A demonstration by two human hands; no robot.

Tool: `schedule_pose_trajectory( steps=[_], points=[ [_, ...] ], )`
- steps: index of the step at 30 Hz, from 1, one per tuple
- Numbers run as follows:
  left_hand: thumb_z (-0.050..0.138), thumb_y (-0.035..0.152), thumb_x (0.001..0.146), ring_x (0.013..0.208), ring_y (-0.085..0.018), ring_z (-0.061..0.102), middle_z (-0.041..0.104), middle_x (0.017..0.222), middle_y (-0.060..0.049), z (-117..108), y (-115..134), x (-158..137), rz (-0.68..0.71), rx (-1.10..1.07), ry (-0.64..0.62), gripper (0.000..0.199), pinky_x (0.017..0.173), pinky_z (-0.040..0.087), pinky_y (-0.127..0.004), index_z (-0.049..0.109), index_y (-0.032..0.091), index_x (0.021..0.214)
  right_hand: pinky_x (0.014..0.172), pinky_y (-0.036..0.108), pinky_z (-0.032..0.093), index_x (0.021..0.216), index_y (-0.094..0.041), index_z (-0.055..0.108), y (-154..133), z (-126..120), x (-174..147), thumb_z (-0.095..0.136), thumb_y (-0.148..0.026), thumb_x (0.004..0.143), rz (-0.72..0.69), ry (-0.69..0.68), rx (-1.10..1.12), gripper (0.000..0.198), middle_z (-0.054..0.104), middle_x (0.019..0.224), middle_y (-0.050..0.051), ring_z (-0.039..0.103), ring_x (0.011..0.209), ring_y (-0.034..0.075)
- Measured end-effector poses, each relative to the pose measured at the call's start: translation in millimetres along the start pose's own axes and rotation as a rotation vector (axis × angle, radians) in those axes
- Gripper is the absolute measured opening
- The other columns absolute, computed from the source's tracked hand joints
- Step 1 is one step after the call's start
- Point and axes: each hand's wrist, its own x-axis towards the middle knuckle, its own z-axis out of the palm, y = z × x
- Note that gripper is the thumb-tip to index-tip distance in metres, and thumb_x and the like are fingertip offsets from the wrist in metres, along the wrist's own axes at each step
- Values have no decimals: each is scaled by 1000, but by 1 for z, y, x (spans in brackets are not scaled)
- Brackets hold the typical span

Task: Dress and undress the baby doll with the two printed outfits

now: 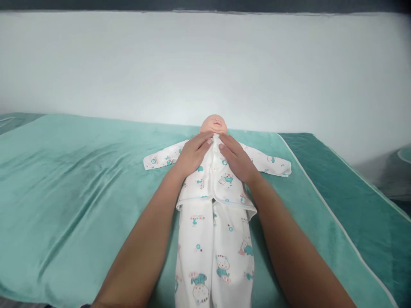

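Note:
A baby doll (pixel 214 124) lies on its back, its bare head at the far end. It wears a white buttoned top (pixel 208 184) printed with small teal and pink figures, sleeves spread to both sides. White trousers (pixel 195 239) with matching prints stretch toward me. My left hand (pixel 195 153) lies flat on the left of the top's chest, fingers extended toward the collar. On the other side of the button line, my right hand (pixel 237 157) rests flat in the same way. Neither hand grips anything. The doll's own hands and feet are not visible.
A light teal blanket (pixel 80 192) with a few creases spreads under the doll. Its white-edged border meets a darker teal cover (pixel 359 205) on the right. A plain white wall (pixel 205 64) stands close behind the doll's head.

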Motion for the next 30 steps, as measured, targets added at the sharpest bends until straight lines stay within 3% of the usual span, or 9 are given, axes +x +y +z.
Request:
schedule_pose_trajectory(
  steps=[4,7,11,14,18,21,26,30],
  points=[
    [23,43,103,143,-19,40,50,151,-3,-5,-28,-18,-100,239,93,54,123,23,-40,55,21,140,120,58,20,147,-22,47,31,-3,-15,24,-52,102,178,27,-184,59,41,157,8,32,148,27],
    [30,38,101,148,-23,31,41,157,-3,-22,-53,-47,-147,558,101,52,125,14,-48,45,23,148,119,61,19,150,-22,42,60,-17,-40,25,-48,102,209,46,-450,57,41,157,10,34,146,29],
    [42,33,94,147,-28,33,37,159,-7,-54,-74,-86,-312,766,122,60,121,24,-49,37,21,152,116,60,25,154,-22,34,95,-52,-78,28,-51,100,305,9,-632,61,41,157,12,37,143,31],
    [38,31,94,144,-29,37,42,156,-13,-70,-83,-102,-472,787,139,61,118,29,-47,35,15,153,115,56,29,153,-18,35,111,-75,-104,29,-52,99,377,-34,-700,64,42,155,15,41,140,33],
    [28,22,96,147,-26,34,44,154,-13,-74,-90,-104,-475,755,96,60,120,25,-47,31,15,155,114,53,32,153,-18,38,118,-88,-126,29,-49,99,456,-14,-762,63,43,155,16,43,139,33],
    [25,17,96,145,-24,37,50,151,-9,-75,-94,-101,-476,720,118,59,120,25,-47,34,21,154,112,51,35,152,-20,41,117,-89,-130,29,-41,100,447,6,-766,57,48,151,15,45,138,32],
    [32,17,96,129,-27,56,58,143,-7,-83,-99,-95,-556,686,231,55,112,37,-41,47,27,148,105,47,42,143,-17,52,119,-93,-127,31,-29,98,418,20,-742,50,56,143,16,54,128,31],
    [32,12,93,133,-27,52,55,146,-8,-86,-105,-90,-566,688,275,57,114,35,-44,48,24,147,98,47,47,135,-15,56,120,-94,-126,32,-29,98,444,16,-739,47,62,132,18,60,119,31]
  ],
)
